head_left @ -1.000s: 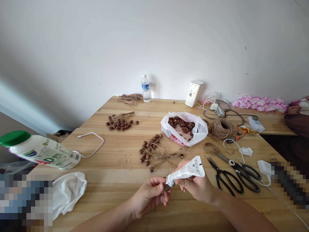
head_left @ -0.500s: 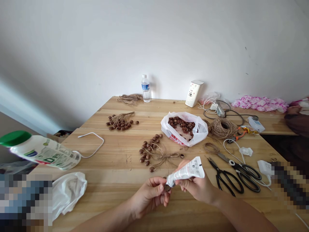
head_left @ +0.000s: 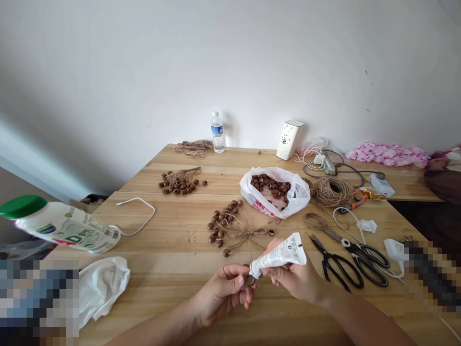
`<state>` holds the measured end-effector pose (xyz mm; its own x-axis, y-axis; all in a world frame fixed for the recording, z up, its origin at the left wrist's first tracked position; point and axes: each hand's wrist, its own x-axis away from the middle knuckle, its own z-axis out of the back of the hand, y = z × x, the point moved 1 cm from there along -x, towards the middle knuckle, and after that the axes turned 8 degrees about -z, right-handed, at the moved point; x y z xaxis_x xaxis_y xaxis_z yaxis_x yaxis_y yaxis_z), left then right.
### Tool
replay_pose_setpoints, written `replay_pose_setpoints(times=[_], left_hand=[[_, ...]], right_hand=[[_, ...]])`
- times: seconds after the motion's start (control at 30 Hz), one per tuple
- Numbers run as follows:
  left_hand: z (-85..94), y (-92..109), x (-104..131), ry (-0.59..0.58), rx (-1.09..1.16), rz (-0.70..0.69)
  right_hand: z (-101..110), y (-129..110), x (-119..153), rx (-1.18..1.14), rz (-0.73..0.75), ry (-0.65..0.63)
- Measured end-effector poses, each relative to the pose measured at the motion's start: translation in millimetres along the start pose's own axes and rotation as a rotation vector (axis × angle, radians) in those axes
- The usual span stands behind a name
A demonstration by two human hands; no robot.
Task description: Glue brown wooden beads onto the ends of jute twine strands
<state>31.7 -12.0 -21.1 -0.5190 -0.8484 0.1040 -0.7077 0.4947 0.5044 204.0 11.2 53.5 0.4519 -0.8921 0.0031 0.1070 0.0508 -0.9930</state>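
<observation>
A white tube (head_left: pixel 283 254) marked with a B is gripped in my right hand (head_left: pixel 291 278), tilted so its nozzle points down and left. My left hand (head_left: pixel 225 290) pinches a brown nutshell (head_left: pixel 249 280) whose hollow side shows, and the tube's nozzle meets it or hovers just above it. Just beyond my hands lies a bundle of twine (head_left: pixel 248 232) with a wrapped stem and several brown shells (head_left: pixel 215 231) on its strand ends. One loose shell (head_left: pixel 271 232) sits beside the stem. Farther back, a white plastic bag (head_left: pixel 302 197) holds many brown shells.
Right of my hands lie black-handled scissors (head_left: pixel 367 259) and black shears (head_left: pixel 338 266). A twine roll (head_left: pixel 333 191) is behind them. On the left are a green-capped white bottle (head_left: pixel 72 226) and a second shell bundle (head_left: pixel 182 182). A water bottle (head_left: pixel 217 134) stands near the wall.
The tube and my right hand have shifted very slightly to the right, showing more of the shell's hollow. My left hand stays in place.
</observation>
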Motion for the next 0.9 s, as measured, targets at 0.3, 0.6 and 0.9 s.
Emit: replay_pose_setpoints(times=[0.3,0.6,0.9], left_hand=[[-1.0,1,0,-0.011,0.0,-0.01],[-2.1,3,0,-0.021,0.009,-0.033],[-1.4,4,1,-0.053,0.003,-0.033]], right_hand=[[-1,-6,0,-0.028,-0.013,0.009],[4,-11,2,-0.03,-0.012,0.011],[44,-29,14,0.068,0.225,0.261]])
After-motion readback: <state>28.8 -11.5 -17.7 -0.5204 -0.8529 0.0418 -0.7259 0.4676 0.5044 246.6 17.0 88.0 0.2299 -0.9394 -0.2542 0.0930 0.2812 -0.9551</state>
